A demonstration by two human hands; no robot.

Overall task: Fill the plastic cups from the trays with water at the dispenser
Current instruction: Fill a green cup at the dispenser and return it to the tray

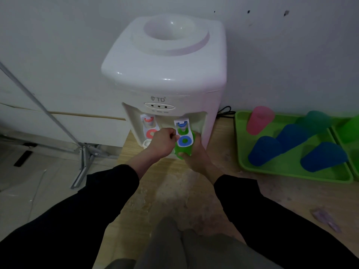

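A white water dispenser (165, 74) stands against the wall, with a red tap (149, 125) on the left and a blue tap (183, 134) on the right. My right hand (196, 154) holds a green plastic cup (180, 151) upright under the blue tap. My left hand (162, 141) is closed, its fingers pressed against the left side of the blue tap's lever. To the right, a green tray (244, 164) carries upside-down cups: a pink one (259, 122), a teal one (314, 121) and three blue ones (265, 150).
A second green tray (349, 131) with a green cup shows at the right edge. A black power cord (225, 111) lies behind the trays. A metal stand leg (83, 158) stands to the left on the floor. My knees (174, 243) are at the bottom.
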